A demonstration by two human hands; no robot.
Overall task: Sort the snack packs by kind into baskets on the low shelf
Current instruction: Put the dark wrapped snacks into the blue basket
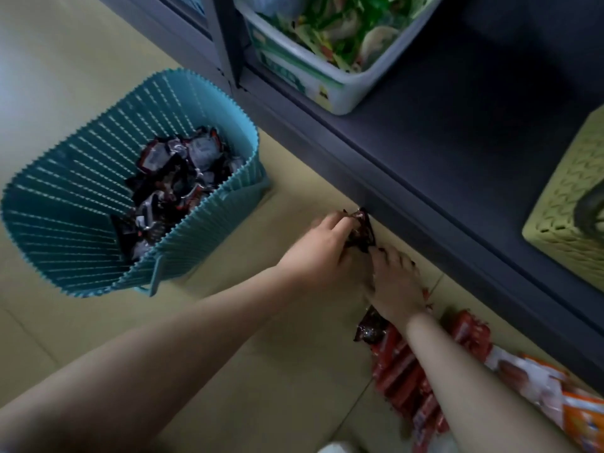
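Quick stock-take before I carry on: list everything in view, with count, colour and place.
teal basket: one, teal, on the floor at left, holding dark packs.
dark packs in basket: many, black-red-silver.
white basket: one, on the shelf, holding green packs.
green packs: many.
yellow-green basket: one, on the shelf at right.
shelf: one, dark grey.
red packs: several, on the floor under the right arm.
orange-white packs: a few, floor, lower right.
held dark packs: count unclear, by the shelf edge.
left hand: grips the held dark packs.
right hand: touches them.
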